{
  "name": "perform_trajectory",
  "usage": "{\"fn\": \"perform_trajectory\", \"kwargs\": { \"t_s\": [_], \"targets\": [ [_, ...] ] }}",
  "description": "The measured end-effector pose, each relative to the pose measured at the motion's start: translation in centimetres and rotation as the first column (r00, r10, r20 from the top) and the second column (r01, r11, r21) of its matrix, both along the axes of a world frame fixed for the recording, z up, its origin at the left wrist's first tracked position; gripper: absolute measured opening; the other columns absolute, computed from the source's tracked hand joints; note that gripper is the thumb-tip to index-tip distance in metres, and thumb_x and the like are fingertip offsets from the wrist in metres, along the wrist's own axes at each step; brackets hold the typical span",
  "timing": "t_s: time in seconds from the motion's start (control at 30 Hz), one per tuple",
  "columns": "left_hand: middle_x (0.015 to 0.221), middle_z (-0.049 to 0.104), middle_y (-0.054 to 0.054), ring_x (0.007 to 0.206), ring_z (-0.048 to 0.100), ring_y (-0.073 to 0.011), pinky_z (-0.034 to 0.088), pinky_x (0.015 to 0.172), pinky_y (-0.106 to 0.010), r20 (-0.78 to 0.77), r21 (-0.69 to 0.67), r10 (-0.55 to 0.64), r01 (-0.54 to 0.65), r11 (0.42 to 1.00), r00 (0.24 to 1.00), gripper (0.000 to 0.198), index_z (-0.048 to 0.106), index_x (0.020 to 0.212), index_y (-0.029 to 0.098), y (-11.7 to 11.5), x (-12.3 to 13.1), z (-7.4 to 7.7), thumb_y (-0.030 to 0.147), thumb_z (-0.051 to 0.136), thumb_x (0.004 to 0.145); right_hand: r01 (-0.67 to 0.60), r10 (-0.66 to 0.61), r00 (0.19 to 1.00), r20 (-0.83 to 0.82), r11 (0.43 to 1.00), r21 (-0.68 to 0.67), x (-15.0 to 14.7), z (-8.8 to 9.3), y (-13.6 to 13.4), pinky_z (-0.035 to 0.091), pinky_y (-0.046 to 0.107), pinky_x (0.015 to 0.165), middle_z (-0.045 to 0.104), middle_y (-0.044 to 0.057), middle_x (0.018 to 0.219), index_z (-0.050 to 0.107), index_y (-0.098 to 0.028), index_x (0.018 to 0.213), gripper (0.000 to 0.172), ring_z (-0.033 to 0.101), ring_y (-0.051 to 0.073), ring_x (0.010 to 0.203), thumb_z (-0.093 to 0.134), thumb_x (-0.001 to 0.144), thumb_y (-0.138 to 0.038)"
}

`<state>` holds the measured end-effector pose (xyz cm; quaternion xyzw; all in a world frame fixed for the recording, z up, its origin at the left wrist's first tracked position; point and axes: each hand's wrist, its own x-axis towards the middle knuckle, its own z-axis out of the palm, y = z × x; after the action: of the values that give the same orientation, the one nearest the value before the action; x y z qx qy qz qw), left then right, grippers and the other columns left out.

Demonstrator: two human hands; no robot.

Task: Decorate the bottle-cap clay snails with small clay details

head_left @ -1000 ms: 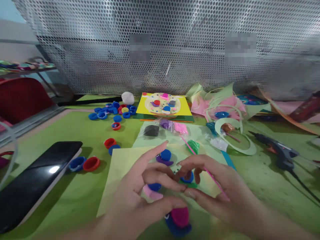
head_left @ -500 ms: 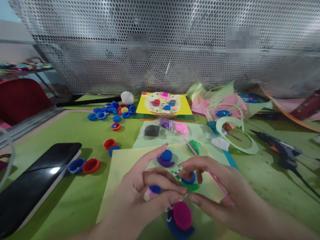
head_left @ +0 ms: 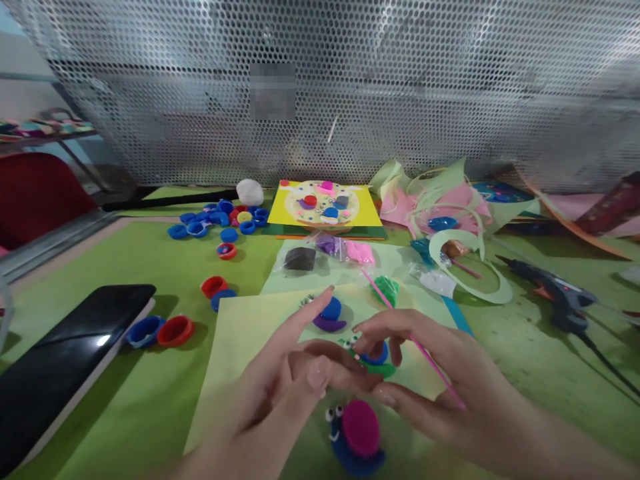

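Left hand: fingers curled, thumb now drawn back from their tips; anything pinched, cannot tell. Magenta-and-blue snail: below, between the hands; eyes newly uncovered, presumably easing sight of the work. Pink stick: lodged across right hand, thumb and forefinger apart.

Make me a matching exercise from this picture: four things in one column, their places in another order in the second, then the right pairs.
Things
1. Blue snail figure with a round magenta shell
2. Long, thin, straight pink stick
3. Dark grey glue gun with a pointed nozzle
4. Flat, glossy black phone

Places
A. Right side of the picture
B. Left side, near a red, ring-shaped plastic cap
C. Bottom centre of the picture
D. Crossing the right hand

Pairs: 1-C, 2-D, 3-A, 4-B
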<state>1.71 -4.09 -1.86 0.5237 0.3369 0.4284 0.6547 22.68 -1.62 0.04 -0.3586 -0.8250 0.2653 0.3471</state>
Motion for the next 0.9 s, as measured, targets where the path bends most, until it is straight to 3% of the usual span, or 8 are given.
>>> {"fn": "perform_trajectory", "kwargs": {
  "t_s": [0.17, 0.37, 0.43, 0.53, 0.67, 0.9],
  "targets": [
    [0.105, 0.074, -0.007, 0.11, 0.062, -0.0202, 0.046, 0.1, -0.037, 0.124, -0.058, -0.118, 0.126, 0.99, 0.985, 0.064, 0.014, 0.149, 0.029, 0.2, -0.1, -0.5, 0.044, 0.044, 0.094, -0.001, -0.001, 1.0, 0.027, 0.998, 0.06, 0.0, -0.5, -0.2, 0.052, 0.025, 0.075, 0.07, -0.001, 0.099, 0.051, -0.028, 0.113, 0.037, 0.066, 0.015, 0.086, 0.068, 0.08, -0.023],
    [0.111, 0.073, -0.004, 0.115, 0.058, -0.0205, 0.04, 0.104, -0.04, 0.169, -0.092, -0.098, 0.115, 0.989, 0.981, 0.057, 0.031, 0.143, 0.037, 0.1, 0.0, -0.7, 0.052, 0.046, 0.091, -0.006, 0.004, 1.0, 0.022, 0.997, 0.08, 0.2, -0.2, 0.0, 0.054, 0.025, 0.074, 0.07, -0.001, 0.097, 0.05, -0.029, 0.114, 0.039, 0.066, 0.016, 0.083, 0.07, 0.08, -0.029],
    [0.117, 0.07, -0.006, 0.12, 0.056, -0.0227, 0.04, 0.104, -0.044, 0.116, -0.055, -0.149, 0.156, 0.986, 0.982, 0.061, 0.026, 0.145, 0.036, 0.4, -0.2, -0.7, 0.053, 0.045, 0.091, 0.001, -0.003, 1.0, 0.023, 0.997, 0.082, 0.4, 0.2, 0.0, 0.054, 0.023, 0.072, 0.07, -0.001, 0.094, 0.05, -0.03, 0.115, 0.04, 0.066, 0.015, 0.08, 0.07, 0.081, -0.029],
    [0.119, 0.069, -0.008, 0.127, 0.049, -0.0257, 0.037, 0.106, -0.049, 0.023, -0.013, -0.24, 0.241, 0.971, 0.97, 0.079, 0.006, 0.149, 0.032, 0.8, -0.3, -0.2, 0.059, 0.046, 0.087, -0.009, 0.007, 1.0, 0.028, 0.996, 0.083, 0.8, 0.6, 0.1, 0.055, 0.022, 0.07, 0.07, -0.002, 0.093, 0.049, -0.03, 0.115, 0.042, 0.066, 0.014, 0.078, 0.071, 0.08, -0.03],
    [0.113, 0.072, -0.007, 0.127, 0.05, -0.0276, 0.039, 0.105, -0.049, -0.032, -0.037, -0.161, 0.16, 0.986, 0.986, 0.089, 0.002, 0.149, 0.03, 0.3, 0.1, 0.8, 0.065, 0.048, 0.082, -0.039, 0.038, 0.999, 0.014, 0.997, 0.066, 0.9, 0.7, 0.2, 0.054, 0.02, 0.072, 0.07, 0.0, 0.096, 0.049, -0.028, 0.117, 0.044, 0.066, 0.013, 0.081, 0.072, 0.079, -0.03],
    [0.107, 0.074, -0.004, 0.122, 0.055, -0.0267, 0.042, 0.103, -0.047, 0.011, -0.012, -0.086, 0.086, 0.996, 0.996, 0.081, 0.012, 0.148, 0.034, -0.4, 0.6, 0.8, 0.065, 0.049, 0.082, -0.023, 0.026, 0.999, -0.046, 0.997, 0.072, 0.5, 1.0, 0.3, 0.054, 0.019, 0.07, 0.071, -0.001, 0.09, 0.054, -0.026, 0.109, 0.035, 0.066, 0.012, 0.077, 0.072, 0.079, -0.028]
  ]
}}
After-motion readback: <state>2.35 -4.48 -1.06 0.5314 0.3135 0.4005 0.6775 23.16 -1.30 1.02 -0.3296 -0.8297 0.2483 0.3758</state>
